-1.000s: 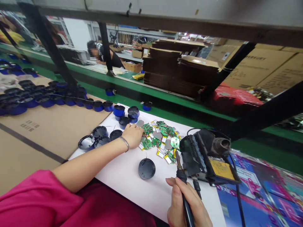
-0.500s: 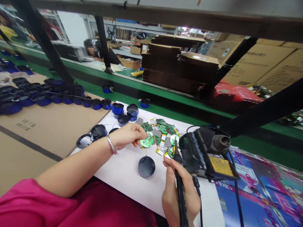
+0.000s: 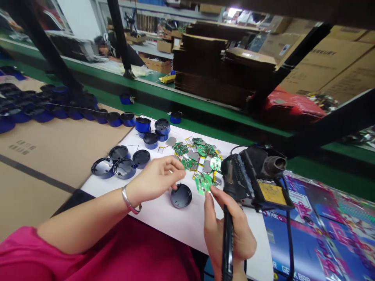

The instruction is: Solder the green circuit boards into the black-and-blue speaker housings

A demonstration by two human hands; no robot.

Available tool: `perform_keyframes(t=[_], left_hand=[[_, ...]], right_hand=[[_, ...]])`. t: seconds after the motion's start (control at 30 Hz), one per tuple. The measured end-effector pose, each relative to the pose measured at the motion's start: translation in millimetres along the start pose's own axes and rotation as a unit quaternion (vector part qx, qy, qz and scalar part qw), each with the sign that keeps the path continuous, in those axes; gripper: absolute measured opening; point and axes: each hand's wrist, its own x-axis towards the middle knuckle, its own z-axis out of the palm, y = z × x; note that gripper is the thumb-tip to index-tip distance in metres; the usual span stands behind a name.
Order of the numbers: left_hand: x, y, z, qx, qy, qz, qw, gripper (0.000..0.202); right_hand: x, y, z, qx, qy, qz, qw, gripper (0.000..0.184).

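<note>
My right hand (image 3: pixel 231 230) grips a black soldering iron (image 3: pixel 227 238) in its palm, while thumb and fingertip pinch the edge of a green circuit board (image 3: pixel 203 183). My left hand (image 3: pixel 159 177) is in the air to the left of that board, fingers loosely bent and apart, with nothing seen in them. Just below its fingertips, a round black housing (image 3: pixel 181 196) lies open side up on the white sheet (image 3: pixel 158 208). Beyond the hands is a pile of circuit boards (image 3: pixel 205 148) with wired, yellow-edged battery cells.
A soldering station (image 3: pixel 249 175) with a yellow sponge (image 3: pixel 272 194) stands right of the pile. Several blue-sided round housings (image 3: pixel 124 168) sit at the left, and more (image 3: pixel 38 111) line the cardboard. Dark posts (image 3: pixel 120 39) frame the bench; a person (image 3: pixel 104 48) is beyond.
A circuit board is now between my right thumb and fingertip, with the soldering iron still held. My left hand has let go of the board and come slightly nearer, fingers loosened.
</note>
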Motion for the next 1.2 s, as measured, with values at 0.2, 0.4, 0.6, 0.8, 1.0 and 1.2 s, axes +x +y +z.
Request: perform_keyframes(t=[0.2,0.4,0.6,0.8,1.0,1.2], left_hand=[[-1.9,-26.0,-3.3,0.215,0.022,0.049,0.975,0.027],[-6.2,-43.2,6.5,0.142,-0.002,0.123,0.982,0.01],[-12.3,-42.1,1.0,0.122,-0.012,0.118,0.985,0.013],[-9.6,-43.6,7.0,0.12,-0.044,0.139,0.982,0.019],[-7.3,-40.9,10.5,0.15,-0.054,0.166,0.973,0.018],[-5.9,-40.2,12.5,0.172,-0.068,0.19,0.964,0.017]], right_hand=[[-11.1,7.0,0.2,-0.026,-0.005,-0.015,1.0,0.035],[-19.8,-9.1,4.2,0.073,-0.05,-0.056,0.995,0.037],[-34.3,-13.7,7.4,0.162,-0.112,-0.071,0.978,0.054],[-29.6,-15.5,8.9,0.155,-0.094,-0.054,0.982,0.044],[-17.0,-13.2,1.4,0.164,-0.117,0.044,0.979,0.033],[-7.2,-13.0,5.0,0.195,-0.157,0.088,0.964,0.025]])
